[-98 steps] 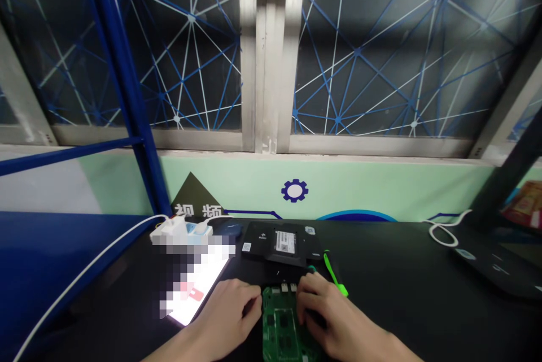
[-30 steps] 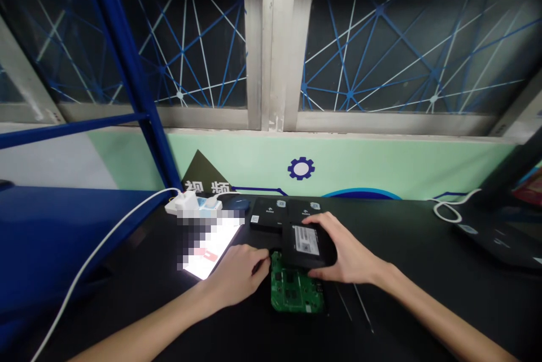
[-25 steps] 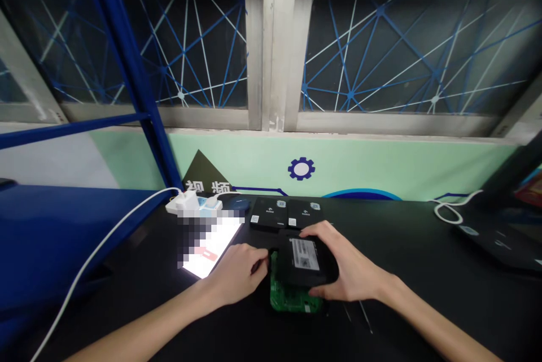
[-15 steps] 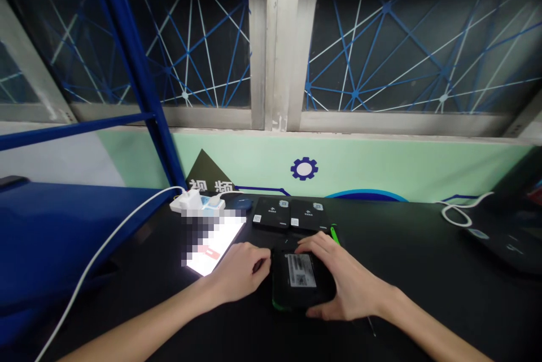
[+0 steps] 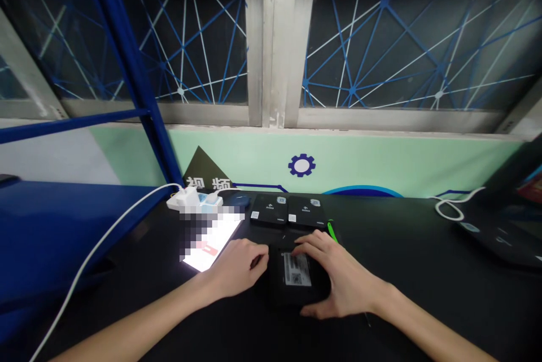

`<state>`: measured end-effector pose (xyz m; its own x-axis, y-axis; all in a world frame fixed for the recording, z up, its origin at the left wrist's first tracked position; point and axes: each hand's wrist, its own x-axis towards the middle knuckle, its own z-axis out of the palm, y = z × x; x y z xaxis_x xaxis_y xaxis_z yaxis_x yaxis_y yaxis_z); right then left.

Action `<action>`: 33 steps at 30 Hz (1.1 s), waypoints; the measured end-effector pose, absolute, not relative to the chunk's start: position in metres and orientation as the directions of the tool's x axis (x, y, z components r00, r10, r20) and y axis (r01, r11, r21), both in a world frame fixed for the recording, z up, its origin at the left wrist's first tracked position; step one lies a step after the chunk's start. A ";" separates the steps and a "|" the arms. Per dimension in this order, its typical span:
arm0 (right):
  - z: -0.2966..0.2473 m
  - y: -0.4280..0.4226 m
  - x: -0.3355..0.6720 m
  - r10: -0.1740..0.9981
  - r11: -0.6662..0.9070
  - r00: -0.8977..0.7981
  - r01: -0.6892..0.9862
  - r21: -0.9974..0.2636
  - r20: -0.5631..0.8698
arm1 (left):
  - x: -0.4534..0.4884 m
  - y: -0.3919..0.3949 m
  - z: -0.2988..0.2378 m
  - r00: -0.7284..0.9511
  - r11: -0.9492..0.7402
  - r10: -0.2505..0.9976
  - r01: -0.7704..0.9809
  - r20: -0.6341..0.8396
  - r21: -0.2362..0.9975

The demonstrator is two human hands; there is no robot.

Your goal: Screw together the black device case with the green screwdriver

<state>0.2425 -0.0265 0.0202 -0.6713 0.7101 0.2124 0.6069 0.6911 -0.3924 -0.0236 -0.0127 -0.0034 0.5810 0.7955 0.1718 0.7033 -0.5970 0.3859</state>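
Note:
A black plastic cover [image 5: 296, 283] with a white label lies on the dark table [image 5: 406, 260] in front of me. My right hand [image 5: 339, 280] is curled over its right side, fingers on its far edge and thumb at its near edge. My left hand [image 5: 239, 266] rests at its left edge with the fingers curled in a loose fist against the cover. The green circuit board seen earlier is hidden beneath the cover.
Two black boxes [image 5: 288, 210] lie side by side beyond the cover. A green tool [image 5: 331, 232] pokes out by my right hand. A lit phone [image 5: 209, 240] lies at left, with a white power strip [image 5: 190, 201] and cable behind it. A blue frame post [image 5: 127, 68] rises at left.
My right hand brought the black cover down from the back and set it over the green circuit board, which now no longer shows. My left hand stayed at the board's left edge.

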 end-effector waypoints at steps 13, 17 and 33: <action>0.016 -0.024 0.244 0.687 0.696 -0.701 0.559 -0.450 0.193 | -0.024 -0.014 -0.003 0.574 -0.587 0.804 0.727 0.153 0.355; 0.017 -0.025 0.243 0.689 0.701 -0.687 0.552 -0.453 0.229 | -0.025 -0.013 -0.006 0.569 -0.585 0.807 0.736 0.155 0.342; 0.015 -0.025 0.243 0.692 0.703 -0.703 0.602 -0.379 0.167 | -0.026 -0.011 -0.005 0.563 -0.568 0.816 0.739 0.131 0.364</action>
